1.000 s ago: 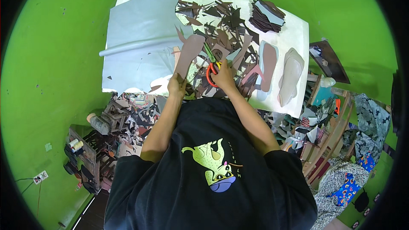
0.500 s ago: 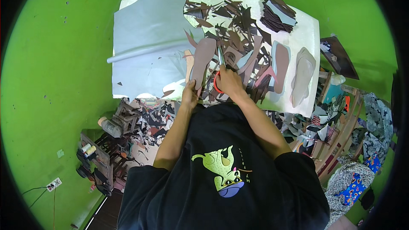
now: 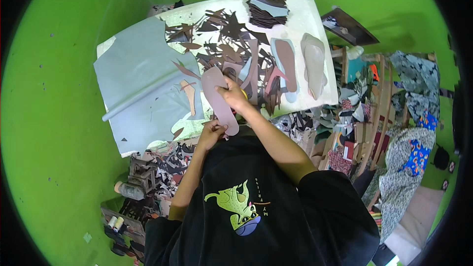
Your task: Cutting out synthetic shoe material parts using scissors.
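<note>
Left hand (image 3: 212,133): fingers pinch mauve sole-shaped piece (image 3: 216,101), near end | Right hand (image 3: 233,96): fingers grip its right edge | Table (image 3: 305,19), far: dark scraps (image 3: 229,31)

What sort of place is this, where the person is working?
Probably a shoemaking workshop: the left hand holds a sole-shaped piece, a brown one lies on a pale-blue piece, and dark offcuts cover part of the table.
</note>
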The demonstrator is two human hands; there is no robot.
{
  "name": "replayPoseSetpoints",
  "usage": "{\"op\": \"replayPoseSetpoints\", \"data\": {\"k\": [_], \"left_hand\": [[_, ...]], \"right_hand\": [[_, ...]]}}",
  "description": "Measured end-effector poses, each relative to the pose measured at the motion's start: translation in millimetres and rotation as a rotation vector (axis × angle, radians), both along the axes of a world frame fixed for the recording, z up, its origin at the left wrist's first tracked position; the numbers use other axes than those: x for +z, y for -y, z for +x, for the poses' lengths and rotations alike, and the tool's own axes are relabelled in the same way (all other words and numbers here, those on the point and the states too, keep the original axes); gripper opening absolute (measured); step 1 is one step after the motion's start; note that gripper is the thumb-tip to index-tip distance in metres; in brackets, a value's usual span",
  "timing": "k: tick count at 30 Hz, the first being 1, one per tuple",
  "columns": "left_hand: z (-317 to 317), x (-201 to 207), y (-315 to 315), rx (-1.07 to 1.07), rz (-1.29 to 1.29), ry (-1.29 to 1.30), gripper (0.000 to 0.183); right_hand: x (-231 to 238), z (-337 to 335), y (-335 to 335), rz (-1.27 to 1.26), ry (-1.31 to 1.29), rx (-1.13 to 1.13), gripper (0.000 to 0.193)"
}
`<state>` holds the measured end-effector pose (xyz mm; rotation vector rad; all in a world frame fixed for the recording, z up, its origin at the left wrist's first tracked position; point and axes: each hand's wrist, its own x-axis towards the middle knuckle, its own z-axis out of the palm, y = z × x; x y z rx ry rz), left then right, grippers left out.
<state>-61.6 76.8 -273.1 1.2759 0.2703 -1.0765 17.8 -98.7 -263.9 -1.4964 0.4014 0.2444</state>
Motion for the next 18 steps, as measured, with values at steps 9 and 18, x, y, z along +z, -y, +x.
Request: {"op": "replayPoseSetpoints", "data": {"k": [9,18], "left_hand": [[49.5,27.0,54.3,-0.075,0.003,0.202,0.026],[75.8,23.0,145.4,0.044,-0.101,0.166,0.017]], "right_hand": [[44.4,-61.8,48.1,-0.021,-0.025,-0.168,0.038],[10.8,-144.1,111.7,0.025,-0.128,-0.337,0.032]]}}
